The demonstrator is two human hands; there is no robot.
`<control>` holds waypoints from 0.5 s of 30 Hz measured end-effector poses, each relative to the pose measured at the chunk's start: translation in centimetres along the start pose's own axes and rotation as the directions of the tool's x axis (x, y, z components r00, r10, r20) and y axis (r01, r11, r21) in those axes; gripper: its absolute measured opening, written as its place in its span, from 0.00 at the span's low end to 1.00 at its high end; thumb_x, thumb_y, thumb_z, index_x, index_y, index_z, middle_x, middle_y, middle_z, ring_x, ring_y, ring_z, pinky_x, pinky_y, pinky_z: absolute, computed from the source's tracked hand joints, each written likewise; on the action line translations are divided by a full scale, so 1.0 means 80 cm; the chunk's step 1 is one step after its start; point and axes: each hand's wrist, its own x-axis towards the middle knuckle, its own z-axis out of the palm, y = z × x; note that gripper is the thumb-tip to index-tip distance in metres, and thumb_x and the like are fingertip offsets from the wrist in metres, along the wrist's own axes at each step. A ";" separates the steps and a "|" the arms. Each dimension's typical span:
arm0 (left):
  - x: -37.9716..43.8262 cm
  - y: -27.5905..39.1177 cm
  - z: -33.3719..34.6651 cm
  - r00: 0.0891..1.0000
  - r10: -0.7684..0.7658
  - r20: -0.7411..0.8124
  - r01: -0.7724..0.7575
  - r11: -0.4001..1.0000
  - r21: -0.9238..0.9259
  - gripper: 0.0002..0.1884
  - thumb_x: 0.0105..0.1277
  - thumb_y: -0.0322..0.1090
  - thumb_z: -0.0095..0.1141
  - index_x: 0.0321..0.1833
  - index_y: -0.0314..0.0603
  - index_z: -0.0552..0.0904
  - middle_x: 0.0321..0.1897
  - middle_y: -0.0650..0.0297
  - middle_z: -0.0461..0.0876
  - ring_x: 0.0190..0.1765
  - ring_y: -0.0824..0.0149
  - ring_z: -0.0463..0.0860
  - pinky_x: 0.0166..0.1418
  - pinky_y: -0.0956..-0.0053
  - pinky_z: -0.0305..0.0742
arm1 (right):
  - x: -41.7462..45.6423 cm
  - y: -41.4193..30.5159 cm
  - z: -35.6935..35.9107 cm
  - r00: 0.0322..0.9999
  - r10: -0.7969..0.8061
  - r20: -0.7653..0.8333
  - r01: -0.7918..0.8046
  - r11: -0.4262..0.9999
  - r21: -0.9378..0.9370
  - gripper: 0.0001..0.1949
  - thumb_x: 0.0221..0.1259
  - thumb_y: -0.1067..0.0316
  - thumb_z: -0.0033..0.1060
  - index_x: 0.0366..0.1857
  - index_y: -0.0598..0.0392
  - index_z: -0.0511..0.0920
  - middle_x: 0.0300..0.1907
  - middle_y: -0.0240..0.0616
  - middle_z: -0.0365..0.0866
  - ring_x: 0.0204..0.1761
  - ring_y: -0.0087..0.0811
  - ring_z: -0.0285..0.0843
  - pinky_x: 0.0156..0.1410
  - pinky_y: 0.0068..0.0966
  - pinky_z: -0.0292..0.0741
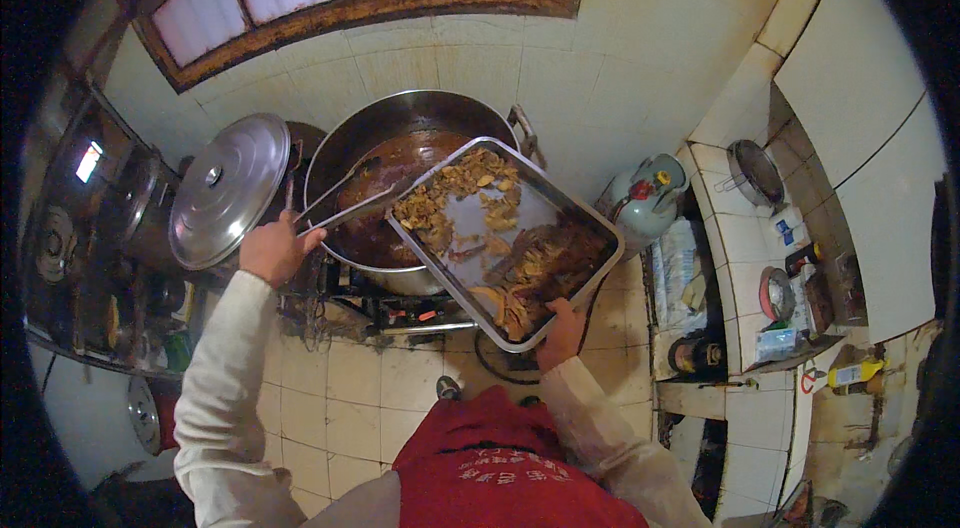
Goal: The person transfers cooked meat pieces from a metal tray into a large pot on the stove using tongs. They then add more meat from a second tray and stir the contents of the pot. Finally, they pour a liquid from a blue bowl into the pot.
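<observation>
My left hand is closed around the handle end of long metal tongs. One arm of the tongs reaches over a large steel stockpot of dark brown broth; the other runs to the edge of a tray. That rectangular metal tray is tilted, its far corner over the pot's opening. My right hand grips its near corner. Inside the tray lie yellowish-brown cooked pieces, and a larger dark brown piece of what looks like meat near my right hand.
A round steel lid leans left of the pot. Below the pot is a black burner stand. A gas cylinder stands to the right, beside a tiled counter holding a strainer and a bowl. Tiled wall rises behind.
</observation>
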 end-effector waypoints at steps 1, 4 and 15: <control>-0.011 0.004 -0.018 1.000 0.002 0.021 -0.003 1.000 0.029 0.40 0.63 0.73 0.46 0.51 0.35 0.78 0.26 0.50 0.85 0.33 0.49 0.87 0.37 0.56 0.79 | -0.004 -0.003 0.001 1.000 -0.021 0.019 0.021 1.000 0.010 0.14 0.53 0.67 0.59 0.42 0.52 0.68 0.36 0.33 0.67 0.39 0.32 0.70 0.45 0.35 0.72; -0.057 0.037 -0.055 0.983 0.144 0.110 -0.154 0.984 0.085 0.39 0.63 0.73 0.46 0.47 0.34 0.77 0.25 0.51 0.84 0.31 0.50 0.86 0.34 0.56 0.78 | -0.015 -0.016 -0.005 0.996 0.031 0.082 -0.041 0.992 0.122 0.13 0.52 0.68 0.60 0.40 0.52 0.67 0.35 0.32 0.66 0.39 0.31 0.69 0.46 0.35 0.71; -0.037 0.094 -0.019 0.984 0.174 -0.041 -0.162 0.966 0.200 0.22 0.66 0.55 0.57 0.41 0.41 0.75 0.26 0.55 0.85 0.31 0.52 0.86 0.35 0.60 0.79 | -0.022 -0.047 -0.029 0.997 0.069 0.020 -0.069 0.997 0.022 0.28 0.50 0.68 0.60 0.58 0.54 0.63 0.45 0.35 0.68 0.47 0.34 0.68 0.56 0.35 0.68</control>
